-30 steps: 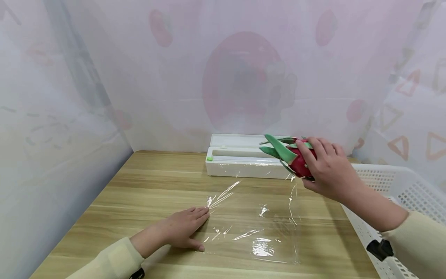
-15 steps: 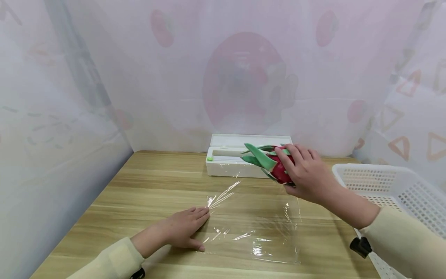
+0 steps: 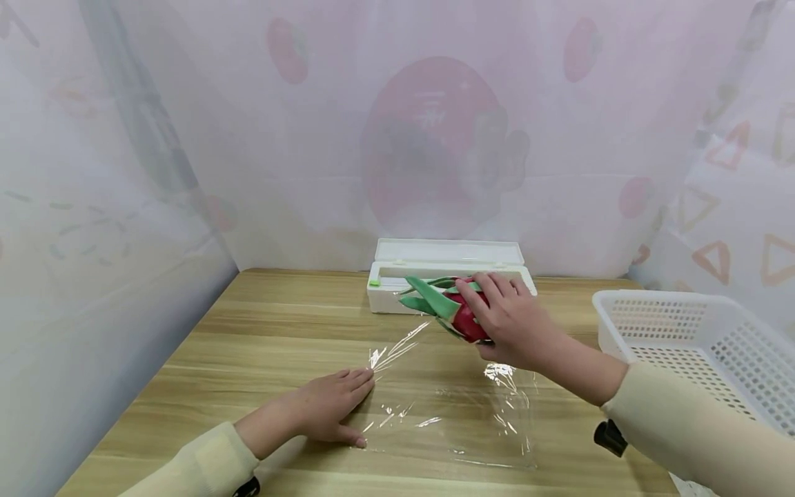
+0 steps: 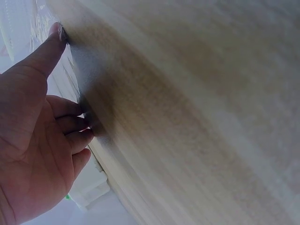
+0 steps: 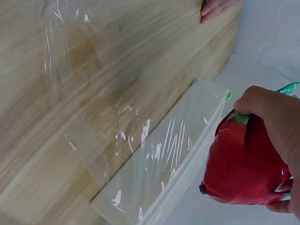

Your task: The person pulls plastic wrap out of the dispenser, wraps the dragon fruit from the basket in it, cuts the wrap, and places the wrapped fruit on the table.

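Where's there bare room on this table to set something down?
Bare wooden tabletop lies behind the left hand, left of the open white rectangular box. A smaller gap separates that box from the white perforated plastic basket. The middle is crowded: clear plastic film, with the right hand above gripping a red and green dragon fruit.

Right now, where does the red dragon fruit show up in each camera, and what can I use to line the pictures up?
Head: dragon fruit slightly right of centre, below the middle, in the right hand.
Left wrist: not in it.
Right wrist: lower right, its red body large.
Shared landmark: the green-marked white box, right of centre in the head view, lower left in the left wrist view, lower middle in the right wrist view.
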`<state>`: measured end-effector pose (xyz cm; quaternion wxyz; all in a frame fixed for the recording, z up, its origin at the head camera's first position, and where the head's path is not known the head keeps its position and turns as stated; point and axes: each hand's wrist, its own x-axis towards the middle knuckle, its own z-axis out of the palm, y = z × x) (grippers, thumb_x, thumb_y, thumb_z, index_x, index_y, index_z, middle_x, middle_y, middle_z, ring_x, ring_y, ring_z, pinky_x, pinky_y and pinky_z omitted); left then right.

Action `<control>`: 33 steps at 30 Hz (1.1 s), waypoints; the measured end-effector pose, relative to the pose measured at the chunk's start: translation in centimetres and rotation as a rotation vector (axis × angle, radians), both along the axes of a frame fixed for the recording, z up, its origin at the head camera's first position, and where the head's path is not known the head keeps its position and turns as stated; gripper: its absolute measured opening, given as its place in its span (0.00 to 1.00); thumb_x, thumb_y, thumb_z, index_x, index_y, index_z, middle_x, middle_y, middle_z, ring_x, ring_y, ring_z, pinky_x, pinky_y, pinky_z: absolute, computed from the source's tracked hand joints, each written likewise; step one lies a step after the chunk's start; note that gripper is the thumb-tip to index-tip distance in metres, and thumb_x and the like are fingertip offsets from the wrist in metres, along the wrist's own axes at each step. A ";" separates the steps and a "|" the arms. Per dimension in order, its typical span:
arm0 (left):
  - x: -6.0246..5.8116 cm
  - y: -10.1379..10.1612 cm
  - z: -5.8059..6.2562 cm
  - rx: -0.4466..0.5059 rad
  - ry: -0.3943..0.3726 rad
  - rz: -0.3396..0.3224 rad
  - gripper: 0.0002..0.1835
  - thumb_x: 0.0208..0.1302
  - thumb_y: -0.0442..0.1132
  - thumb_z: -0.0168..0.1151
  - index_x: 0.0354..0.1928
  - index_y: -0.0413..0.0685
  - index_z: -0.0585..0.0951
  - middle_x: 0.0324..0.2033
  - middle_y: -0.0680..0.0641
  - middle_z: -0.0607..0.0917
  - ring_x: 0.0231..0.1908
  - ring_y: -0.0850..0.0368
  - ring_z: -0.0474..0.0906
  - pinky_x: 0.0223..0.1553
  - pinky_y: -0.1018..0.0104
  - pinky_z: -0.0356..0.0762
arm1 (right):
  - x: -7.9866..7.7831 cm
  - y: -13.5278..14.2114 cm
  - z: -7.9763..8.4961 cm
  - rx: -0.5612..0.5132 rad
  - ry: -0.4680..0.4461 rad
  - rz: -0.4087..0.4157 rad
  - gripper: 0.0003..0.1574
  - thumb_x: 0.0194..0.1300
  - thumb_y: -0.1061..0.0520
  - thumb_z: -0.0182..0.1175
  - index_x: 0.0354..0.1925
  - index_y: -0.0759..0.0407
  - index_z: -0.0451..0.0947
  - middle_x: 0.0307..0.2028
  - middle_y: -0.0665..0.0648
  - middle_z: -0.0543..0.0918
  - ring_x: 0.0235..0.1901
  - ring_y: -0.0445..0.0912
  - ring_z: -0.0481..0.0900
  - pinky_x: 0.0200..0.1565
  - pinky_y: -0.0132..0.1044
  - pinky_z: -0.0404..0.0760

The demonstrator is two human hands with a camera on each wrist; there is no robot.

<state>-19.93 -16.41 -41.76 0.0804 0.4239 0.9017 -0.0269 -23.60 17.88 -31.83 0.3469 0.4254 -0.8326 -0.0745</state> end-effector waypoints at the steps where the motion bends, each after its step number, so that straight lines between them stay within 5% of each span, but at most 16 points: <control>1: 0.0 0.0 0.0 0.000 0.002 -0.001 0.52 0.60 0.71 0.53 0.70 0.33 0.62 0.70 0.35 0.62 0.69 0.43 0.57 0.68 0.51 0.57 | 0.0 -0.3 -0.2 0.005 -0.006 0.001 0.59 0.36 0.42 0.71 0.64 0.66 0.65 0.53 0.68 0.73 0.48 0.61 0.72 0.38 0.53 0.77; 20: 0.2 0.1 0.1 -0.011 0.009 0.004 0.51 0.61 0.71 0.52 0.70 0.33 0.62 0.70 0.35 0.61 0.70 0.43 0.56 0.69 0.53 0.56 | -1.2 -2.5 -4.5 0.077 -0.093 -0.018 0.62 0.38 0.33 0.74 0.64 0.65 0.65 0.52 0.66 0.73 0.48 0.60 0.72 0.40 0.51 0.77; 33: 0.4 0.2 0.4 -0.009 -0.002 0.017 0.51 0.61 0.69 0.54 0.70 0.33 0.62 0.70 0.35 0.61 0.70 0.43 0.56 0.69 0.53 0.56 | -1.1 -4.0 -5.9 0.132 -0.141 -0.053 0.61 0.36 0.38 0.74 0.65 0.63 0.64 0.51 0.65 0.73 0.47 0.59 0.72 0.38 0.51 0.76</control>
